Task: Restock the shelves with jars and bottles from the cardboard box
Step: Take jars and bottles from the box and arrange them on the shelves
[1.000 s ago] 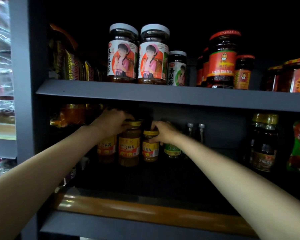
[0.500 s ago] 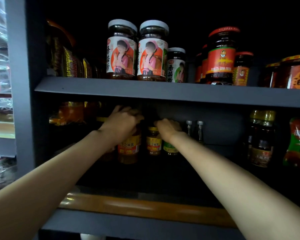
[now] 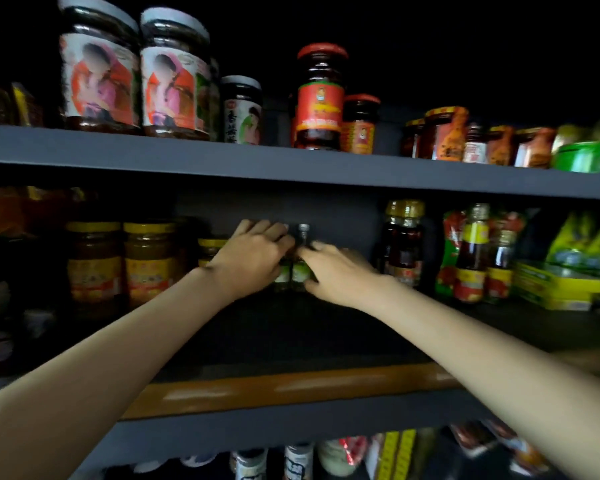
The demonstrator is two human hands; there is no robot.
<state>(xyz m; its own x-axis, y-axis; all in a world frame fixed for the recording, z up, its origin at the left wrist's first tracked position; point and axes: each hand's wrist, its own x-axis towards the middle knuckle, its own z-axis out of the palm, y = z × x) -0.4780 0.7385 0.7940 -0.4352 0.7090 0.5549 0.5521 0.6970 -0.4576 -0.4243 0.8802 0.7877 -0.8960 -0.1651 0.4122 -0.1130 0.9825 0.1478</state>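
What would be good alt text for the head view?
Two bare arms reach into a dark middle shelf; the left hand and right hand close around small green-labelled bottles at the back. Yellow-lidded jars stand to their left.

Two small bottles (image 3: 300,268) are standing at the back of the middle shelf (image 3: 291,386), between the left hand (image 3: 253,261) and right hand (image 3: 336,271). Jars (image 3: 122,265) are sitting to their left, taller bottles (image 3: 404,244) to their right, more jars (image 3: 174,77) on the shelf above.
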